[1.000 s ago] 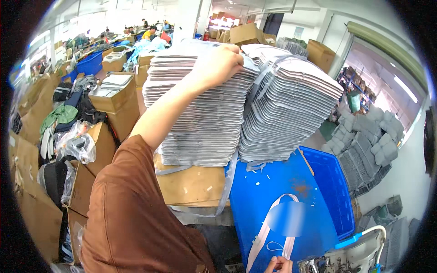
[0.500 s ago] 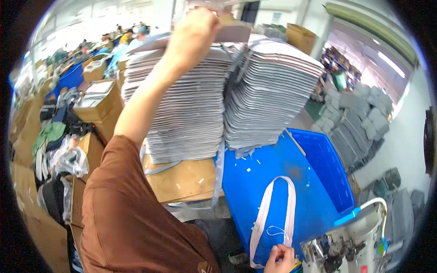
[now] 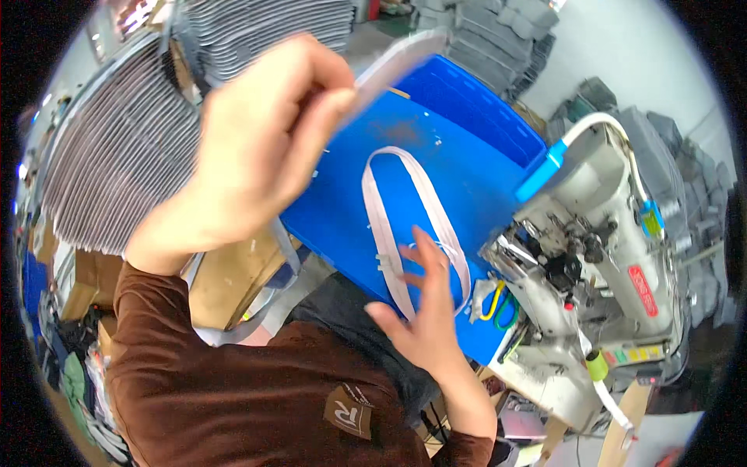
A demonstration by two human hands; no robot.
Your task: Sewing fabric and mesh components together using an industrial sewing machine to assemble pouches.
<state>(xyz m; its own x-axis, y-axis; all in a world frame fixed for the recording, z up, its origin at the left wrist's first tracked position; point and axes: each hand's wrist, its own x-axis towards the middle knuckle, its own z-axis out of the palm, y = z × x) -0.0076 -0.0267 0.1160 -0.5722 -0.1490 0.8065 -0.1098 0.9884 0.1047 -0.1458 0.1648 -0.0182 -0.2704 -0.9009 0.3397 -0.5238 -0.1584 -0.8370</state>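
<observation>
Head view: the left hand (image 3: 268, 140) pinches a thin pale sheet (image 3: 397, 68) between thumb and curled forefinger; the sheet juts toward 2 o'clock, too blurred to tell its material. At 9 o'clock from this hand stands a fanned stack of thin grey-white panels (image 3: 117, 148), with a second panel stack (image 3: 268, 27) at 12. Between 6 and 7 o'clock is a brown cardboard sheet (image 3: 233, 288).

The right hand (image 3: 424, 319) is open, fingers spread, over the near end of a pale pink tape loop (image 3: 377, 214) on the blue tabletop (image 3: 342, 210). A thin cord loop (image 3: 445, 246) lies by its fingertips; I cannot tell whether they touch it. From this hand, scissors (image 3: 498, 296) with coloured handles lie near 3 o'clock, a sewing machine (image 3: 615, 233) stands at 2, and a blue plastic bin (image 3: 475, 101) sits between 12 and 1.

The step in hand looks like handling one sheet apart from the stacks; the next move seems to call for keeping that pinch and minding the tape below.
</observation>
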